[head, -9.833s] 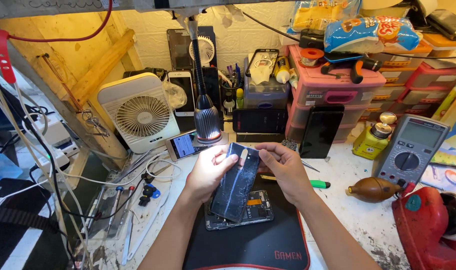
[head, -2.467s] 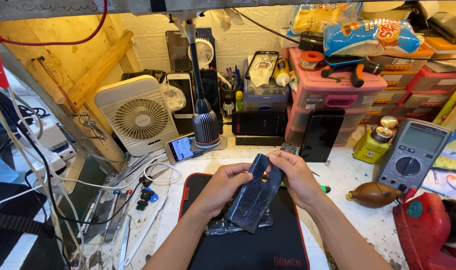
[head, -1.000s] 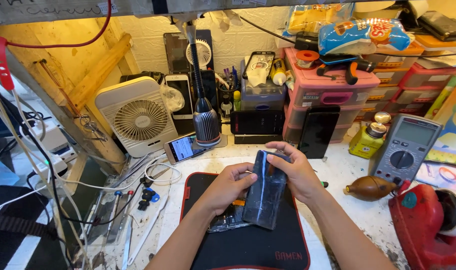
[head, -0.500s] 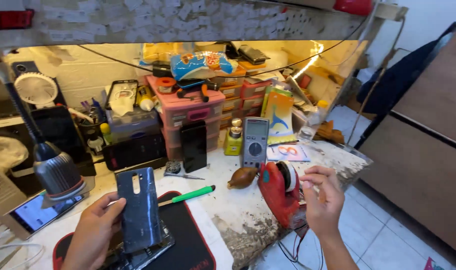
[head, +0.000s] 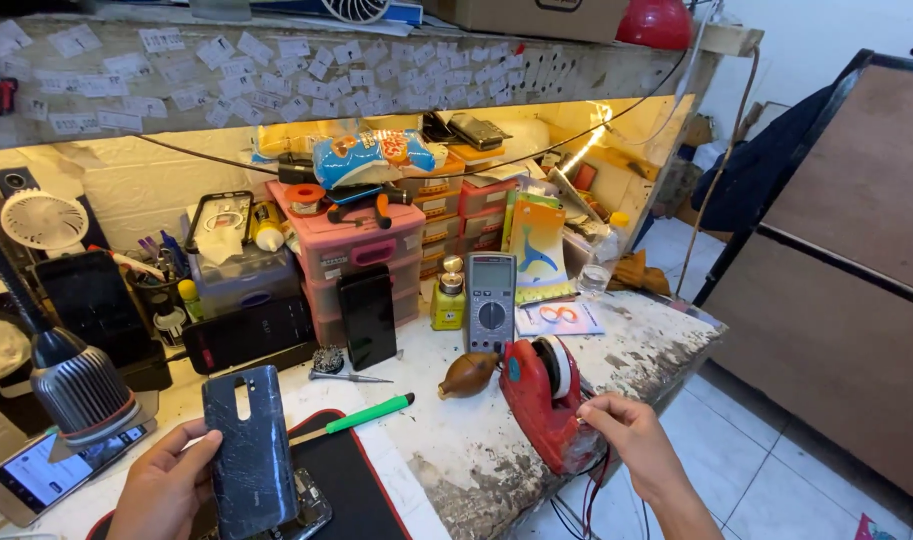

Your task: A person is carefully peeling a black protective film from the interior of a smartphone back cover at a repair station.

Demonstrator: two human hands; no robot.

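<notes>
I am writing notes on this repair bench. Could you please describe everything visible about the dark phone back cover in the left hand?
The phone back cover is a thin, dark blue-grey panel, glossy and probably plastic or glass, scuffed with scratches or cracks. It has rounded corners and an oblong camera cutout near its top. It stands nearly upright, tilted slightly. The left hand grips its left edge from behind. Its lower end rests over an opened phone on the black work mat.
</notes>
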